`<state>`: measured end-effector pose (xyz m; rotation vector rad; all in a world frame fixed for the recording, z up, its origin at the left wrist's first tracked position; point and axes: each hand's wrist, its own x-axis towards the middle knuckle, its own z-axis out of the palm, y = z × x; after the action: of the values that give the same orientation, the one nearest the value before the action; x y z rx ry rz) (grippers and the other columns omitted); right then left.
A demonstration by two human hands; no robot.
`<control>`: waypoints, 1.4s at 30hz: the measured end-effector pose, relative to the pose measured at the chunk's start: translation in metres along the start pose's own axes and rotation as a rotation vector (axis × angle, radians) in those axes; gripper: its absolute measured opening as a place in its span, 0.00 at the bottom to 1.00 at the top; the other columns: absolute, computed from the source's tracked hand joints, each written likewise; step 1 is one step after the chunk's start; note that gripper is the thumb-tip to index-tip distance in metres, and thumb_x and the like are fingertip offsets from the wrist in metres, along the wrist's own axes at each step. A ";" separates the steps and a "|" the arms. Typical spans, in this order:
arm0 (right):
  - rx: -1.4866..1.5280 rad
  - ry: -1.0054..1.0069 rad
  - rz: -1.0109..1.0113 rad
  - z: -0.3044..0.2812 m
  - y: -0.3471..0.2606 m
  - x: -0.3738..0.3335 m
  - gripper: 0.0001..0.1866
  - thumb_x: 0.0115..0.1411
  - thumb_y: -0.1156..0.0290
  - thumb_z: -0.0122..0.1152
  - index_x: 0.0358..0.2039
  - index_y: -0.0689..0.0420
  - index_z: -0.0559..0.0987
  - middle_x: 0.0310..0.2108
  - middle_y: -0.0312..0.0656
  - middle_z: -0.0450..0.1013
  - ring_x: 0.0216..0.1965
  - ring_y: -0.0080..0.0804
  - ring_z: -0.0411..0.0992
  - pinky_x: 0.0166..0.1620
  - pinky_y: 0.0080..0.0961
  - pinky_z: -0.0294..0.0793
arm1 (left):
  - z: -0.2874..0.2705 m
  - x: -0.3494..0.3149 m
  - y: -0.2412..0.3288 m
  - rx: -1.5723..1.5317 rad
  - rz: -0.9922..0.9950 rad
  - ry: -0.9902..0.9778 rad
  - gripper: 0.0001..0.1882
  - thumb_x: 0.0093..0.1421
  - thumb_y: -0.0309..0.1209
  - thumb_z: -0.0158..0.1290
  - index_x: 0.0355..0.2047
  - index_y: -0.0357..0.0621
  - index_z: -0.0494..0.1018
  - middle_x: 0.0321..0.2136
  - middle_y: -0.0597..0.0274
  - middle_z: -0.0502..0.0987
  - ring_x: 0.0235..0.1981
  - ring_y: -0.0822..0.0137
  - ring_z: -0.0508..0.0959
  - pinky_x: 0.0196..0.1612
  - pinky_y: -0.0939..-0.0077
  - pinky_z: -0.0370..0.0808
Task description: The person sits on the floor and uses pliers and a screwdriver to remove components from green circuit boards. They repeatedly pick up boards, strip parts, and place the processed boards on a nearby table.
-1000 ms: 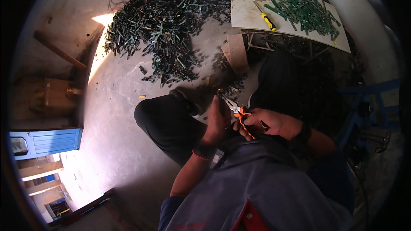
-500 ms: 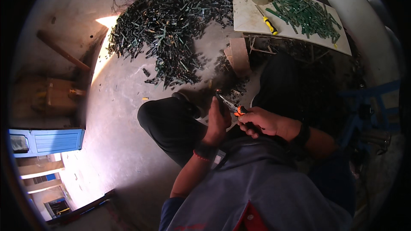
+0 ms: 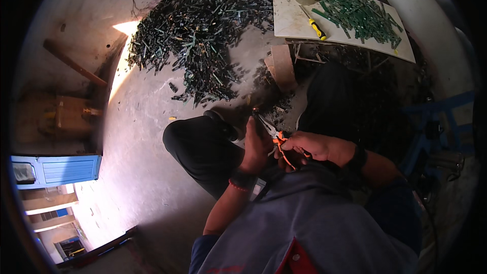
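Our left hand is closed on a small dark piece, whose coppery tip shows just beyond the thumb. Our right hand is wrapped around orange-handled pliers, handles spread, their nose slanting toward the piece beside our left thumb; we cannot tell whether they touch it. Ahead of our right hand, a yellow-and-black screwdriver lies on a pale board; ahead of our left hand spreads a heap of dark strips.
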<state>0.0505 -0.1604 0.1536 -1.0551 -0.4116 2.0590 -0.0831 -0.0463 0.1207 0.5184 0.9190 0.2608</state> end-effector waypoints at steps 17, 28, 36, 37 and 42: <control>0.228 0.010 0.040 -0.005 0.005 0.018 0.20 0.61 0.62 0.40 0.40 0.64 0.73 0.29 0.43 0.75 0.30 0.36 0.75 0.34 0.26 0.74 | -0.007 0.018 -0.009 0.156 0.100 0.073 0.26 0.64 0.55 0.31 0.18 0.51 0.58 0.09 0.70 0.55 0.07 0.73 0.56 0.11 0.78 0.52; 0.257 0.044 -0.020 -0.006 0.011 0.022 0.14 0.60 0.62 0.44 0.33 0.60 0.73 0.25 0.42 0.71 0.24 0.34 0.71 0.27 0.33 0.71 | -0.009 0.022 -0.007 0.231 0.120 0.116 0.29 0.64 0.56 0.31 0.14 0.50 0.56 0.08 0.70 0.54 0.07 0.74 0.55 0.12 0.79 0.50; -1.290 0.672 -0.330 -0.012 -0.008 0.014 0.16 0.51 0.63 0.53 0.27 0.67 0.72 0.26 0.59 0.72 0.28 0.55 0.72 0.31 0.42 0.72 | -0.002 0.014 0.003 0.162 0.049 0.048 0.28 0.63 0.57 0.31 0.14 0.53 0.54 0.09 0.72 0.51 0.08 0.76 0.50 0.12 0.79 0.46; -1.297 0.665 -0.330 -0.012 -0.010 0.012 0.16 0.51 0.63 0.52 0.27 0.67 0.72 0.26 0.57 0.72 0.27 0.52 0.72 0.31 0.40 0.72 | -0.001 0.013 0.006 0.091 -0.025 0.030 0.29 0.63 0.57 0.31 0.12 0.53 0.51 0.08 0.72 0.49 0.07 0.75 0.49 0.12 0.79 0.44; -0.495 0.315 -0.001 -0.015 -0.016 0.008 0.13 0.55 0.65 0.50 0.32 0.64 0.72 0.22 0.46 0.73 0.24 0.36 0.74 0.29 0.31 0.72 | -0.011 0.012 0.000 0.013 -0.059 -0.066 0.27 0.62 0.57 0.34 0.15 0.52 0.54 0.10 0.73 0.51 0.08 0.76 0.48 0.12 0.81 0.46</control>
<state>0.0674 -0.1449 0.1498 -1.6402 -0.7788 1.7841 -0.0852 -0.0375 0.1074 0.5081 0.8714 0.1830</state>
